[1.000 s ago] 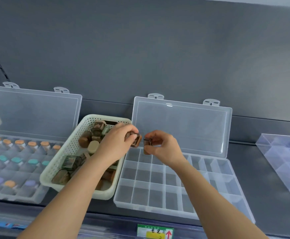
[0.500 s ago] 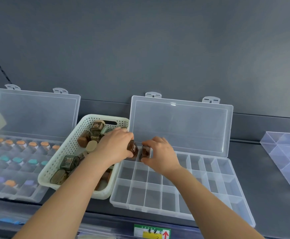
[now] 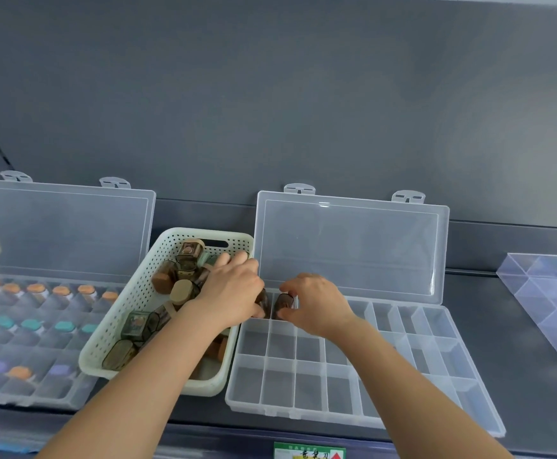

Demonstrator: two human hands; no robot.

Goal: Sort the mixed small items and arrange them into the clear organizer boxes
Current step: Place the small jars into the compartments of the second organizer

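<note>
At the back left corner of the clear organizer box [image 3: 310, 385], both hands come together over the rear row of compartments. The right hand [image 3: 318, 301] is nearly closed, thumb and curled fingers pinching a small brown jar [image 3: 285, 301] that sits low in the second compartment from the left, just in front of the raised lid [image 3: 353, 246]. The left hand [image 3: 234, 293] lies knuckles-up with its fingers curled down around a dark jar [image 3: 263, 304], which is mostly hidden by the hand, at the corner compartment; whether that jar touches the floor of the compartment cannot be told. The left forearm crosses a white perforated basket [image 3: 128, 303] that stands touching the box's left side and holds a heap of brown and green jars [image 3: 189, 256]. Left of the basket lies a second organizer box [image 3: 22, 389], also open, with orange-capped bottles [image 3: 35, 288] along its back row and teal ones in front. A clear divider tray [image 3: 548, 293] rests well apart on the right of the shelf [image 3: 502, 342].
</note>
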